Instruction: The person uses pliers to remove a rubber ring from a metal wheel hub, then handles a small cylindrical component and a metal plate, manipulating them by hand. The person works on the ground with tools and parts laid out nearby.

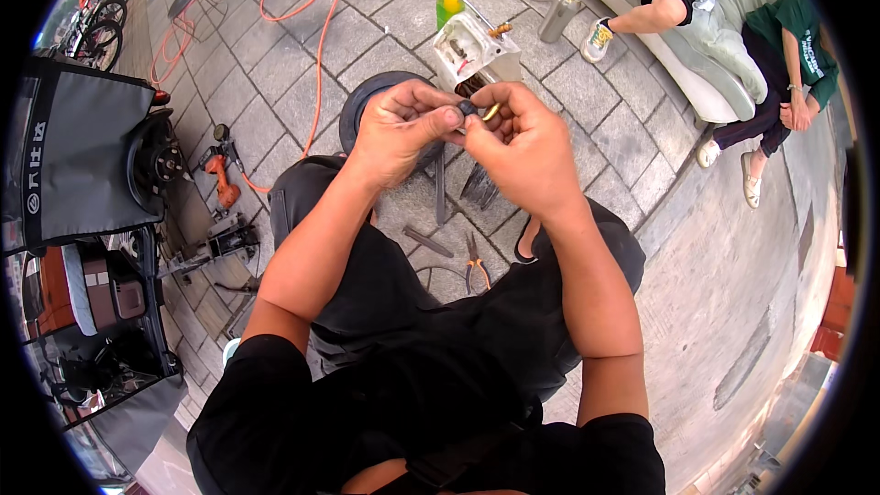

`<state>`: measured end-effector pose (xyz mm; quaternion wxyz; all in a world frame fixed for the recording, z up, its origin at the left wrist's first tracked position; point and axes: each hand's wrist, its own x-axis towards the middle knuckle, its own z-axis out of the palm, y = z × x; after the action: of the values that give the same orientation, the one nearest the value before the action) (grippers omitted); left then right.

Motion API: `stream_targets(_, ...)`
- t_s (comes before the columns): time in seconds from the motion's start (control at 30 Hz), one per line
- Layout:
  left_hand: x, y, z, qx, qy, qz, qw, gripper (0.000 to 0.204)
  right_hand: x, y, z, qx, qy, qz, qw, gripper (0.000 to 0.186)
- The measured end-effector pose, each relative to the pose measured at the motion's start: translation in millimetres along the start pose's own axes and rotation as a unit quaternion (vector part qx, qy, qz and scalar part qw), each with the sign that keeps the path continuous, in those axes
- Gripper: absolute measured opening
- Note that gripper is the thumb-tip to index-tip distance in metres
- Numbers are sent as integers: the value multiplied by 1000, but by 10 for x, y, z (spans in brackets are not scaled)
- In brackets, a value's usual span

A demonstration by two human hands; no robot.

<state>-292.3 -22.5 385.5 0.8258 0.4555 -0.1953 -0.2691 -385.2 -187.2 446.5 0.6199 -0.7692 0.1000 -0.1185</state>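
In front of me both hands meet over the paving. My left hand (401,128) pinches a small black rubbery piece (467,107) between thumb and fingers. Close against it, my right hand (527,142) has its fingertips closed on a small brass-coloured piece (491,114). Whether the two pieces are joined, I cannot tell. Behind my left hand lies a black tyre (359,103), partly covered. Below the hands, two flat metal bars (440,191) and orange-handled pliers (477,266) rest on the ground between my legs.
A white open container (449,60) with small items stands beyond my hands, beside a yellow-capped green bottle (449,7). An orange hose (321,64) crosses the paving. An orange power tool (222,181) lies left. Two people sit on a sofa (674,64), a steel flask (557,20) nearby.
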Motion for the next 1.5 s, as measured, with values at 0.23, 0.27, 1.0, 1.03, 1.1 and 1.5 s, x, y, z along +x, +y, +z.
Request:
stream_targets(0.23,-3,-19,-44,54,-40,40,997,12,-38,6,-36,-117,15,-116,986,21)
stream_targets(0.27,-6,-15,-47,83,-46,60,994,12,-36,21,-49,-121,9,-119,985,20)
stream_targets(1.0,-21,-23,-62,316,-70,261,910,12,8,114,1,75,13,14,997,13)
stream_targets(1.03,-13,-48,-46,282,-65,242,926,13,-3,121,26,37,34,-46,998,13)
stream_targets(1.1,-27,-84,13,212,-57,199,955,14,-1,135,38,-20,62,-124,990,14)
stream_targets(1.5,-34,-103,50,103,-19,126,987,34,-23,19,-7,-113,55,-144,982,23)
